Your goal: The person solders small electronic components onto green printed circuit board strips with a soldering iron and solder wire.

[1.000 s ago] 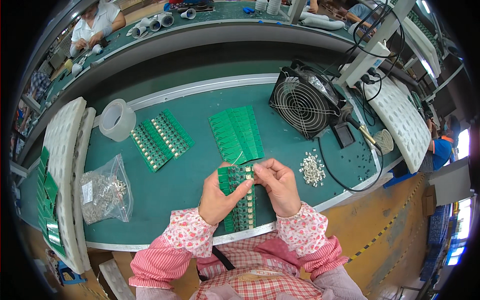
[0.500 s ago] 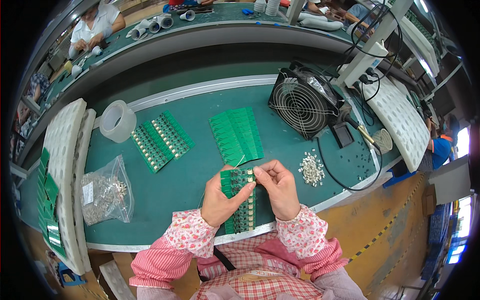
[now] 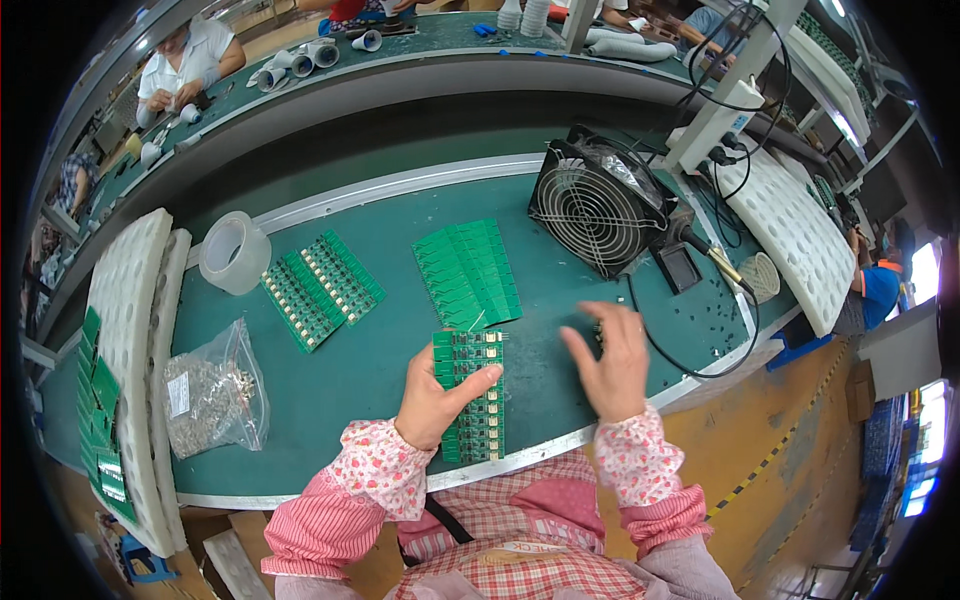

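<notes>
The green circuit-board panel [image 3: 472,395] lay near the front edge of the teal workbench [image 3: 370,370], pinned under the left hand [image 3: 437,400], whose thumb and fingers pinched its left side. The right hand [image 3: 610,362] hovered just beside it, fingers spread and empty. Farther back lay two other sets of green boards [image 3: 468,272], a tape roll [image 3: 233,252], a bag of parts [image 3: 210,390] and a fan [image 3: 592,212]. White trays [image 3: 125,330] flanked the bench; another person [image 3: 185,62] worked beyond.
</notes>
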`<state>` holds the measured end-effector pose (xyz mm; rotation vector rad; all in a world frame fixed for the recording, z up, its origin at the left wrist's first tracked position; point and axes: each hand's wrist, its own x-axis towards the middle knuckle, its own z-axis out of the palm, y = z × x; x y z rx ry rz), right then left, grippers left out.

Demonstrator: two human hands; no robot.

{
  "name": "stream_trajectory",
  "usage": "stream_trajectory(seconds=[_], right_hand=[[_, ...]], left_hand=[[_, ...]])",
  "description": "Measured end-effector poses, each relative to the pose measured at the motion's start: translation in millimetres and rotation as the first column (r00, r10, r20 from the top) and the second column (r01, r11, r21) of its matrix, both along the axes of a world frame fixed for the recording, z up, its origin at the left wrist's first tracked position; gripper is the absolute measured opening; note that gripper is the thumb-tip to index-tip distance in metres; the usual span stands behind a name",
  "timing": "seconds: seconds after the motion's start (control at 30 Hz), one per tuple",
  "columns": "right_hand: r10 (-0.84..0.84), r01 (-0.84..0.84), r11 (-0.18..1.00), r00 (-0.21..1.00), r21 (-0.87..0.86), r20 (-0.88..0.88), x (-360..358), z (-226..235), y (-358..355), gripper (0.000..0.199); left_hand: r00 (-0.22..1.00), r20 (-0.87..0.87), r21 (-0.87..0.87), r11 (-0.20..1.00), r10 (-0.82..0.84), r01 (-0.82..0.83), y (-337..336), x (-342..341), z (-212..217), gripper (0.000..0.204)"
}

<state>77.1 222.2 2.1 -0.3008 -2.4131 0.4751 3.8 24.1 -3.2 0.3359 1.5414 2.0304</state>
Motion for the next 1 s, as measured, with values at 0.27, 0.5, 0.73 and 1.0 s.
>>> stream_trajectory(seconds=[0.27, 0.5, 0.73, 1.0], right_hand=[[-0.013, -0.016, 0.951, 0.996, 0.309, 0.093, 18.1, -13.7, 18.0, 0.017], [-0.055, 0.016, 0.943, 0.993, 0.333, 0.109, 26.1, -8.6, 21.0, 0.018], [0.044, -0.043, 0.993, 0.999, 0.112, -0.004, 25.0, -4.4, 20.4, 0.014], [0.148, -0.084, 0.691, 0.989, -0.718, 0.026, 16.9, 0.4, -4.8, 0.011]], left_hand=[[1.000, -0.018, -0.028, 1.000, -0.005, 0.005, 1.3, 0.5, -0.2, 0.029], [0.999, -0.031, -0.038, 0.999, 0.017, -0.018, -0.2, -1.0, -0.7, 0.029], [0.995, -0.102, -0.029, 0.999, 0.018, -0.021, 1.5, -0.6, -3.2, 0.023], [0.997, -0.076, -0.014, 1.000, 0.014, -0.015, 2.1, -0.9, -3.0, 0.025]])
